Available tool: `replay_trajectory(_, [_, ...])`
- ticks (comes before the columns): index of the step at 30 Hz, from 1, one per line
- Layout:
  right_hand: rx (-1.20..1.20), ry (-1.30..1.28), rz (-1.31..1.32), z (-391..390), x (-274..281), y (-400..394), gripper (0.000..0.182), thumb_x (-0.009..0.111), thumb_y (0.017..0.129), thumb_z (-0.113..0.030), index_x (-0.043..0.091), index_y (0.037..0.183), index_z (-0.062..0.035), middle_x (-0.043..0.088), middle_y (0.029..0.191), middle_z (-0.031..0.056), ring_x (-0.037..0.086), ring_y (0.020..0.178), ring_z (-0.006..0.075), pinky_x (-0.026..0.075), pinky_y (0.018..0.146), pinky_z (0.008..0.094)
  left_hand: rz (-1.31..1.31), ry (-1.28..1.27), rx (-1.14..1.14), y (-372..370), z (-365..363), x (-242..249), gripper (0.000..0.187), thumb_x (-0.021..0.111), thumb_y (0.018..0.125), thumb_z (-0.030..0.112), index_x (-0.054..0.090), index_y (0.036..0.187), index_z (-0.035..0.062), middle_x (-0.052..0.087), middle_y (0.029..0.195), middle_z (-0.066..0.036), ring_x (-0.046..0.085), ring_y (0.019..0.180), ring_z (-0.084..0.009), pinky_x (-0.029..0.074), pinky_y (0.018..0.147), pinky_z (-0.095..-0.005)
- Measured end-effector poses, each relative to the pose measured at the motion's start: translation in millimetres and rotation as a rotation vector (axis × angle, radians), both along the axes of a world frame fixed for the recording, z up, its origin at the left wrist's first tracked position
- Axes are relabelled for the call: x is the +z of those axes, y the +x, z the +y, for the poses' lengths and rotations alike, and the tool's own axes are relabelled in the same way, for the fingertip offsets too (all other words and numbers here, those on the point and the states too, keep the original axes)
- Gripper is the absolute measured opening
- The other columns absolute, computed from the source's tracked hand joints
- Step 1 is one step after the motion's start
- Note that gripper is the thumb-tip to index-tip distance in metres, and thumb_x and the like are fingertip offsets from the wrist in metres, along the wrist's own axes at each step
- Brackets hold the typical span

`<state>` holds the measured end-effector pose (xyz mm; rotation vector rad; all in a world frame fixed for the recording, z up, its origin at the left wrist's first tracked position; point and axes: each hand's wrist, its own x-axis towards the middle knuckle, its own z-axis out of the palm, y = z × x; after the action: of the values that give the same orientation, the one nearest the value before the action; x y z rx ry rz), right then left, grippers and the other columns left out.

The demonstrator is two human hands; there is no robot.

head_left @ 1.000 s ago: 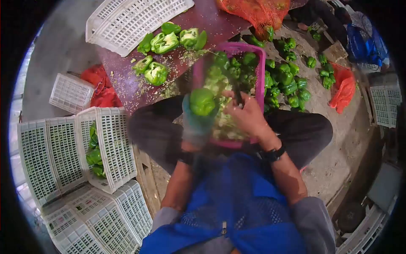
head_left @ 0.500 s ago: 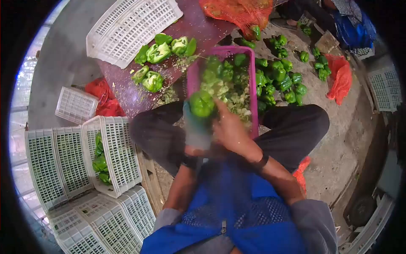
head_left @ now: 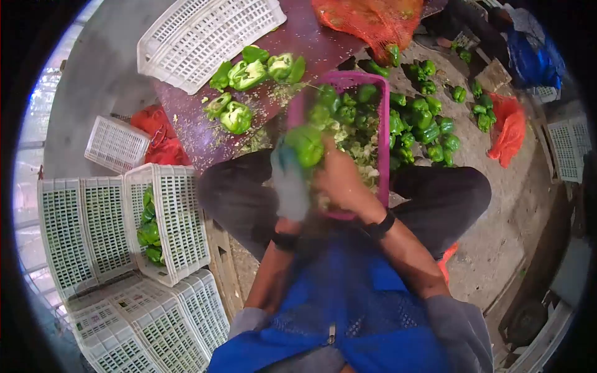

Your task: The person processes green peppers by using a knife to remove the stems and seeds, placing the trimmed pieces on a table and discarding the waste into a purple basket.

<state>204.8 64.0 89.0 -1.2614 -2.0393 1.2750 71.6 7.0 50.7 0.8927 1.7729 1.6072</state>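
"Green bell pepper [head_left: 305, 146]: are we gripping it by the pink crate [head_left: 384, 155]?"

"Yes, in our gloved left hand [head_left: 291, 193]. We're seemingly working it; our blurred right hand [head_left: 345, 180] isn't showing its grasp. Next, we're probably needing steadiness."

no readable text, labels, brands, numbers or signs

Crate [head_left: 384, 155]: magenta-pink. Peppers [head_left: 237, 117]: green, pale green inside. Tabletop [head_left: 186, 118]: maroon, speckled pale. Mesh sack [head_left: 367, 22]: orange-red. Vest [head_left: 336, 280]: blue.
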Motion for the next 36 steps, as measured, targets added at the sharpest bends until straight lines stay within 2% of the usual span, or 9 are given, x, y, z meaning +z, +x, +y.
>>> replay_trajectory(3, [0.05, 0.005, -0.016, 8.7, 9.7, -13.8, 0.08, 0.069, 0.089, -0.002, 0.035, 0.161, 0.0026, 0.074, 0.096, 0.0335, 0.071, 0.092, 0.0546, 0.056, 0.083, 0.0613, 0.237, -0.009, 0.017, 0.2, 1.2, 30.7, 0.061, 0.064, 0.112, 0.023, 0.043, 0.163, -0.0034, 0.061, 0.15, -0.014, 0.06, 0.135, -0.0223, 0.051, 0.113, -0.0361])
replay_trajectory(15, [0.088, 0.16, 0.159, 51.8, -76.1, -83.0, 0.068, 0.063, 0.089, 0.0, 0.041, 0.153, 0.0073, 0.071, 0.091, 0.0354, 0.069, 0.087, 0.0559, 0.055, 0.076, 0.0614, -0.271, 0.071, 0.087, -51.7, 43.4, 9.5, 0.05, 0.076, 0.104, 0.008, 0.06, 0.149, -0.0051, 0.071, 0.134, -0.008, 0.068, 0.113, -0.013, 0.057, 0.099, -0.0304])
replay_trajectory(18, [0.234, 0.088, 0.229, 94.8, -100.3, -99.6, 0.068, 0.068, 0.086, -0.004, 0.046, 0.15, 0.0088, 0.072, 0.085, 0.0275, 0.071, 0.078, 0.0463, 0.056, 0.07, 0.055, -0.384, 0.128, 0.081, -78.0, 57.9, -12.9, 0.045, 0.073, 0.105, 0.008, 0.061, 0.148, -0.0032, 0.072, 0.13, -0.008, 0.069, 0.109, -0.0131, 0.058, 0.096, -0.0308])
replay_trajectory(20, [0.33, -0.321, 0.21, 123.7, -75.8, -98.5, 0.061, 0.074, 0.084, -0.012, 0.057, 0.139, 0.0077, 0.068, 0.076, 0.015, 0.064, 0.062, 0.0281, 0.048, 0.055, 0.0433, -0.534, 0.12, 0.074, -89.8, 64.7, -16.2, 0.04, 0.07, 0.106, 0.007, 0.063, 0.144, -0.0031, 0.073, 0.127, -0.007, 0.068, 0.111, -0.0144, 0.055, 0.098, -0.0303])
replay_trajectory(21, [0.347, -0.565, 0.153, 135.6, -49.3, -95.3, 0.054, 0.079, 0.083, -0.018, 0.067, 0.129, 0.0068, 0.064, 0.069, 0.0066, 0.057, 0.051, 0.0159, 0.041, 0.045, 0.0354, -0.456, 0.232, 0.024, -96.8, 69.8, -29.8, 0.036, 0.067, 0.11, 0.015, 0.064, 0.143, 0.0002, 0.073, 0.124, -0.01, 0.073, 0.105, -0.0212, 0.063, 0.09, -0.035])
replay_trajectory(25, [0.548, -0.766, 0.227, 186.4, -61.9, -97.0, 0.044, 0.086, 0.087, -0.044, 0.076, 0.079, -0.0009, 0.05, 0.051, 0.0005, 0.047, 0.045, 0.0099, 0.029, 0.042, 0.0297, -0.857, 0.192, -0.005, -125.1, 73.6, -47.9, 0.043, 0.073, 0.107, 0.023, 0.06, 0.144, 0.0037, 0.072, 0.132, -0.014, 0.074, 0.113, -0.0305, 0.063, 0.093, -0.0481])
replay_trajectory(29, [0.392, -0.73, 0.198, 196.1, -74.6, -116.2, 0.051, 0.087, 0.088, -0.05, 0.074, 0.075, -0.002, 0.055, 0.055, 0.0023, 0.047, 0.045, 0.0101, 0.03, 0.043, 0.0312, -0.728, 0.185, -0.174, -144.2, 67.3, -86.6, 0.054, 0.069, 0.109, 0.037, 0.056, 0.151, 0.0058, 0.069, 0.141, -0.015, 0.07, 0.123, -0.0341, 0.06, 0.103, -0.0511])
replay_trajectory(32, [0.259, -0.724, 0.186, 192.8, -57.4, -128.0, 0.053, 0.087, 0.089, -0.05, 0.073, 0.076, -0.0011, 0.057, 0.056, 0.0023, 0.048, 0.045, 0.0119, 0.031, 0.043, 0.0307, -1.025, 0.236, -0.145, -140.4, 69.4, -75.3, 0.06, 0.061, 0.112, 0.049, 0.055, 0.154, 0.0071, 0.067, 0.145, -0.015, 0.068, 0.128, -0.0346, 0.057, 0.109, -0.0493])
replay_trajectory(36, [-0.053, -0.6, 0.261, 197.4, -81.9, -168.4, 0.035, 0.081, 0.091, -0.032, 0.073, 0.087, 0.0015, 0.064, 0.062, 0.0053, 0.055, 0.047, 0.0153, 0.039, 0.044, 0.0331, -1.174, 0.297, -0.098, -126.4, 71.0, -61.2, 0.067, 0.054, 0.112, 0.059, 0.055, 0.155, 0.0077, 0.067, 0.146, -0.017, 0.067, 0.13, -0.0357, 0.057, 0.108, -0.0483])
